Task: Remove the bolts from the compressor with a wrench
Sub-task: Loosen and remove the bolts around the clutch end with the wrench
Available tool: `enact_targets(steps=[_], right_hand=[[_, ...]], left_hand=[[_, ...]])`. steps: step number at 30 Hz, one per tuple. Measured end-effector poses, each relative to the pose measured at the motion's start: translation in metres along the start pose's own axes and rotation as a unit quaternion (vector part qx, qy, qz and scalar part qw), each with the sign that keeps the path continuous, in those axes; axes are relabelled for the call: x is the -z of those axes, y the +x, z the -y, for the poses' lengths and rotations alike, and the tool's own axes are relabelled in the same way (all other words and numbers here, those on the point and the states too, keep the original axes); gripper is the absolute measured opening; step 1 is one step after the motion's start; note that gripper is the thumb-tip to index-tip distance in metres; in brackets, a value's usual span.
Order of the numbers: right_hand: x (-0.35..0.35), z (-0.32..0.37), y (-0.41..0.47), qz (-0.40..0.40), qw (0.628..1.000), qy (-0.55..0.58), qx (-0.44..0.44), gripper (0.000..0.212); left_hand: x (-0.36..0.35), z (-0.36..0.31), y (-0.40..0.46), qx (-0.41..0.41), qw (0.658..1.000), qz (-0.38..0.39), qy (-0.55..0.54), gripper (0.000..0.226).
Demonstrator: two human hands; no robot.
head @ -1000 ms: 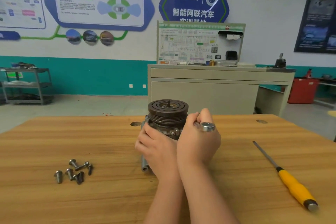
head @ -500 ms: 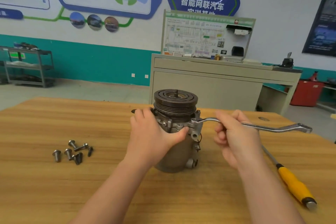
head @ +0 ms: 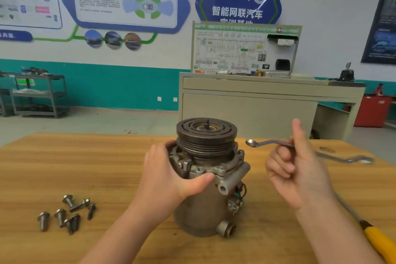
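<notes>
While the compressor (head: 209, 180) stands upright at the middle of the tabletop (head: 64, 167), your left hand (head: 169, 176) wraps its upper housing from nine o'clock, thumb across the front flange. Your right hand (head: 300, 169), at three o'clock and apart from the compressor, pinches the wrench (head: 267, 142) mid-shaft, forefinger raised, ring end free. Loose bolts (head: 67, 212) lie at eight o'clock; a yellow-handled screwdriver (head: 379, 242) lies at four o'clock.

I see a wooden worktop (head: 107, 167). The compressor (head: 205, 199) stands upright on it at the middle, loose bolts (head: 68, 212) lie clustered at its left, and a yellow-handled screwdriver (head: 377, 240) lies at right.
</notes>
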State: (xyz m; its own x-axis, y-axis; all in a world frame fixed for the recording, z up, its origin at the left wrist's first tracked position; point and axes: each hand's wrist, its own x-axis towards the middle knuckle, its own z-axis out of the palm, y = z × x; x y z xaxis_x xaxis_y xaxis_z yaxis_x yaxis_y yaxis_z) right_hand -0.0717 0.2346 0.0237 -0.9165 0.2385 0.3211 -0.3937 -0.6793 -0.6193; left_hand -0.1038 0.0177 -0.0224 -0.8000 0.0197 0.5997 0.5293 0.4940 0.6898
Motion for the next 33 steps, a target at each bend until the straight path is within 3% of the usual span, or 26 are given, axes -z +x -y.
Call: enact_targets(steps=[2, 5, 12, 17, 23, 25, 28, 30, 32, 33], right_hand=[[-0.003, 0.001, -0.007, 0.002, 0.983, -0.145, 0.108, 0.04], [-0.009, -0.007, -0.021, 0.022, 0.898, -0.351, 0.265, 0.052], [-0.012, -0.025, -0.034, 0.074, 0.764, -0.482, 0.422, 0.054], [-0.015, -0.038, -0.033, 0.042, 0.726, -0.469, 0.501, 0.053], [-0.017, -0.047, -0.03, 0.045, 0.731, -0.469, 0.493, 0.043], [-0.023, -0.048, -0.032, 0.049, 0.699, -0.5, 0.509, 0.04], [-0.038, -0.052, -0.034, 0.074, 0.616, -0.59, 0.516, 0.045], [-0.043, -0.055, -0.033, 0.071, 0.592, -0.609, 0.524, 0.051], [-0.034, -0.055, -0.031, 0.079, 0.627, -0.558, 0.537, 0.045], [-0.028, -0.053, -0.03, 0.087, 0.673, -0.513, 0.526, 0.042]], left_hand=[[-0.004, -0.002, -0.001, 0.005, 0.999, -0.025, 0.025, 0.108], [-0.012, -0.009, -0.005, 0.027, 0.994, -0.076, 0.071, 0.117], [-0.029, -0.03, -0.019, 0.094, 0.974, -0.162, 0.126, 0.122], [-0.031, -0.032, -0.022, 0.111, 0.973, -0.163, 0.124, 0.122], [-0.031, -0.033, -0.025, 0.116, 0.975, -0.152, 0.111, 0.123], [-0.031, -0.033, -0.028, 0.108, 0.978, -0.144, 0.103, 0.124], [-0.029, -0.035, -0.025, 0.107, 0.984, -0.12, 0.081, 0.119], [-0.028, -0.033, -0.019, 0.13, 0.981, -0.111, 0.091, 0.115], [-0.028, -0.032, -0.025, 0.101, 0.984, -0.121, 0.082, 0.117], [-0.027, -0.033, -0.029, 0.082, 0.986, -0.127, 0.066, 0.117]])
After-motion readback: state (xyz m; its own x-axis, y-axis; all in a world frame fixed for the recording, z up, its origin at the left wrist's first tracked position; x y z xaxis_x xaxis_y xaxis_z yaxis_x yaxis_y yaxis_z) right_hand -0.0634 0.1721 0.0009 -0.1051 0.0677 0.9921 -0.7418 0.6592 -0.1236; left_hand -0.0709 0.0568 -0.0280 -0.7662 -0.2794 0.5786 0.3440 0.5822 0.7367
